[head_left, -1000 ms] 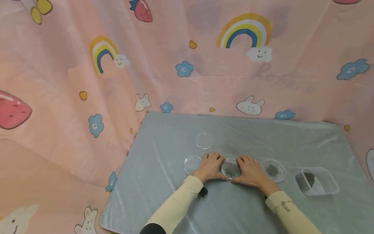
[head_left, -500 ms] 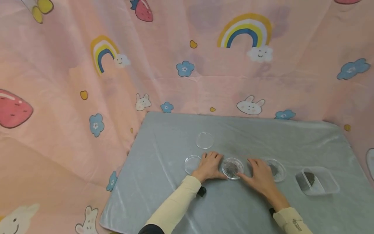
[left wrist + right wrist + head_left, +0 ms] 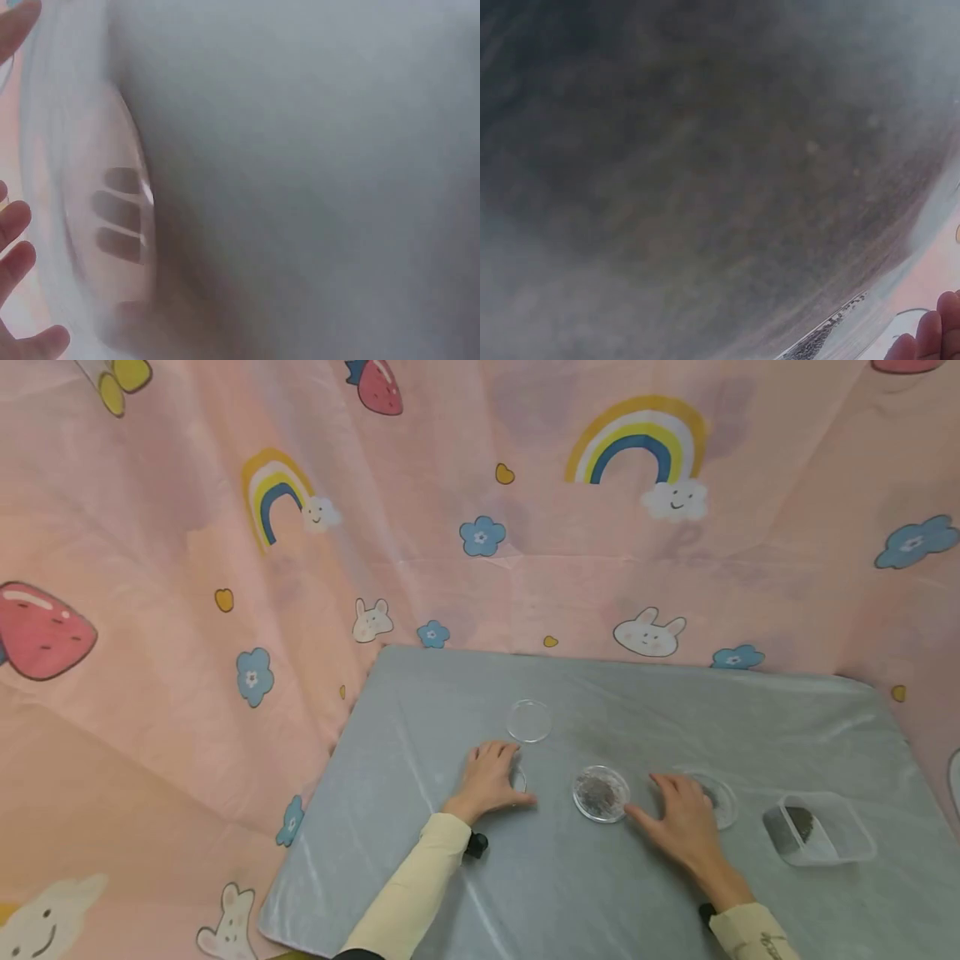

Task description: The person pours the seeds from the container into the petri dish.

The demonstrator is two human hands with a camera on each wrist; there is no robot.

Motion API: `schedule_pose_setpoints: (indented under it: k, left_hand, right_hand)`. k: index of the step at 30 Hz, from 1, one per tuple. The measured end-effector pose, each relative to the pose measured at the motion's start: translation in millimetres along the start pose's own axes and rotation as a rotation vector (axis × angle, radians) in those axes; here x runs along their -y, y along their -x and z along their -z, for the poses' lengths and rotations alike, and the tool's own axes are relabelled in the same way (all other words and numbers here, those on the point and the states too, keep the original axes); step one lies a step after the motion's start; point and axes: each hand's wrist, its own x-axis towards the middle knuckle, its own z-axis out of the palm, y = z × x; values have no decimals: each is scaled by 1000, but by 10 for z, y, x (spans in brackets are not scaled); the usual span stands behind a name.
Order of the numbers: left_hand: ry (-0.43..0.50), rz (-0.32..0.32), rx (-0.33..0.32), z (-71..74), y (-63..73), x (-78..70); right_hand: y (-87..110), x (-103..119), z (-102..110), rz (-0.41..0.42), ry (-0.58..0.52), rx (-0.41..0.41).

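My left hand (image 3: 486, 783) hovers with spread fingers over a clear round petri dish piece (image 3: 519, 779), partly covering it. In the left wrist view the fingers (image 3: 15, 225) stand apart from the clear dish (image 3: 105, 202), which mirrors them. A petri dish with dark grey grains (image 3: 601, 794) lies between my two hands. Just right of it is my right hand (image 3: 682, 822), thumb near the rim, fingers bent loosely around nothing. Behind that hand a second dish with dark grains (image 3: 725, 803) is partly hidden. The right wrist view is mostly blurred, with fingertips (image 3: 928, 330) in the corner.
A clear round lid or dish (image 3: 529, 721) lies farther back. To the right stands a clear plastic box (image 3: 843, 828) with dark material in its left part. Grey cloth (image 3: 585, 893) covers the table, and a pink printed curtain (image 3: 420, 477) hangs behind.
Both hands have let go of the middle grain-filled dish. The left hand has moved left over the clear dish piece; the right has drawn back to the right.
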Motion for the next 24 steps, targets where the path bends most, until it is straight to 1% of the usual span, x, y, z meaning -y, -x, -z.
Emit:
schedule_pose_setpoints:
  k: [3, 7, 15, 24]
  left_hand:
    - [32, 43, -5, -25, 107, 143]
    - [53, 77, -1, -47, 217, 247]
    - [86, 86, -13, -48, 305, 333]
    - [80, 81, -36, -48, 374, 396]
  right_hand:
    - [0, -12, 16, -10, -3, -2]
    - [0, -21, 31, -19, -2, -6]
    - [15, -23, 49, -50, -16, 2]
    - [29, -41, 68, -55, -25, -3]
